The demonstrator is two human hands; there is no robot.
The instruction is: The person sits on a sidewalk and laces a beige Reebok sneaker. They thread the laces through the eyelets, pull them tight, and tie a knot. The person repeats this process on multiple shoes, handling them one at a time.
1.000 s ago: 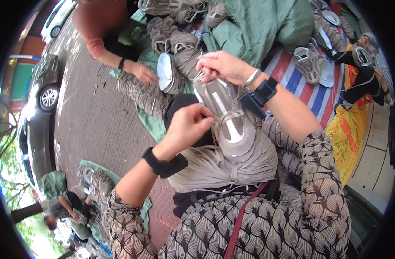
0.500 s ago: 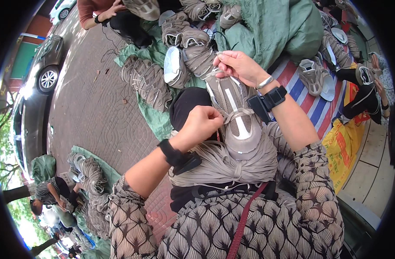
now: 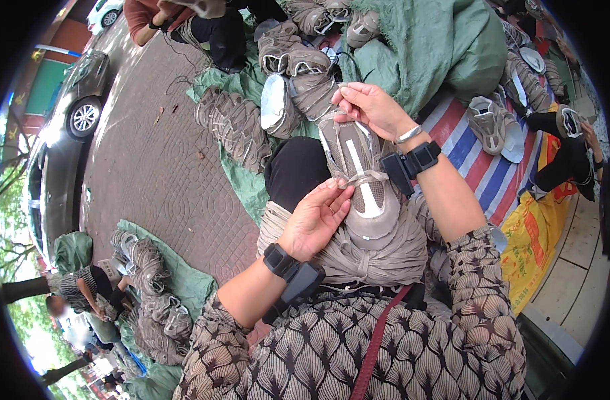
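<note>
A grey-beige sneaker upper (image 3: 366, 160) with a white centre stripe lies in my lap, toe toward me. It rests against a thick bundle of flat grey-beige laces (image 3: 385, 257). My left hand (image 3: 317, 217) pinches a shoelace (image 3: 366, 178) that crosses the upper, at the shoe's left edge. My right hand (image 3: 372, 110) is held above the far, ankle end of the upper, thumb and forefinger closed on what looks like a lace end. The other fingers are curled, and the lace's path beneath them is partly hidden.
Stacked shoe uppers (image 3: 235, 130) lie on green sheeting ahead and left. A big green sack (image 3: 438, 47) stands beyond my right hand. One upper (image 3: 486, 127) lies on striped cloth at right, near a yellow bag (image 3: 535, 233). Co-workers sit around; cars (image 3: 65, 153) are parked at left.
My left hand has turned and opened out from a curled fist, and its fingertips now pinch the lace at the shoe's edge. My right hand stays almost in place. The view has shifted slightly.
</note>
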